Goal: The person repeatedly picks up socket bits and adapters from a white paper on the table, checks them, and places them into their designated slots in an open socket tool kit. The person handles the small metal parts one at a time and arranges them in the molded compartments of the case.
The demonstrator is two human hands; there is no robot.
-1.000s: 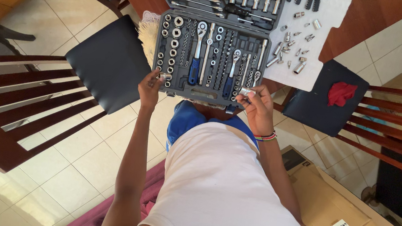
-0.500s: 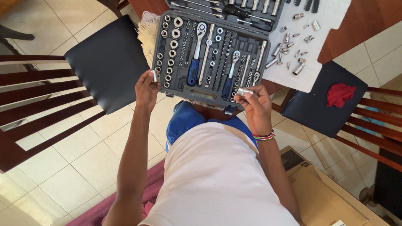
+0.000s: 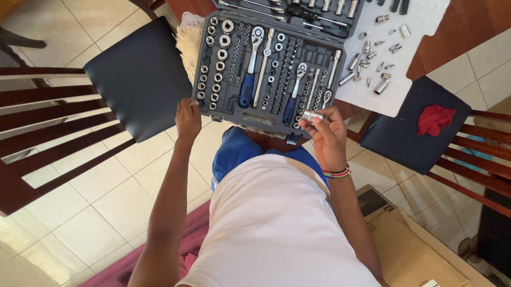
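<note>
Metal socket [image 3: 312, 115], short, chrome and cylindrical, sits pinched between the fingertips of the right hand [image 3: 329, 136], just above the near right corner of the open tool case [image 3: 268, 64]. It looks small and rigid, probably dense for its size, with a polished surface that would likely slip under a loose pinch; the knurled or stepped band around its barrel seems the surest place to take hold, thumb on one side and two fingers opposite. The right hand is closed around it, a beaded bracelet [image 3: 337, 172] at the wrist.

The left hand [image 3: 188, 119] rests at the near left corner of the case, fingers curled against the grey plastic edge; whether it holds anything small cannot be told from this view.

The case lies opened flat on a dark wooden table [image 3: 482, 22], its moulded tray filled with rows of sockets, two blue-handled ratchets [image 3: 249, 75], extension bars and bits, with wrenches in the far half. To the right of it a white sheet [image 3: 395, 91] carries loose sockets and bits [image 3: 373, 64], scattered and well apart from the hands.

Dark cushioned chairs flank the person: the left chair [image 3: 135, 74] is bare, the right chair [image 3: 404, 129] holds a red cloth [image 3: 434, 118]. A cardboard box [image 3: 436, 264] stands on the tiled floor [image 3: 109, 198] at the lower right.
</note>
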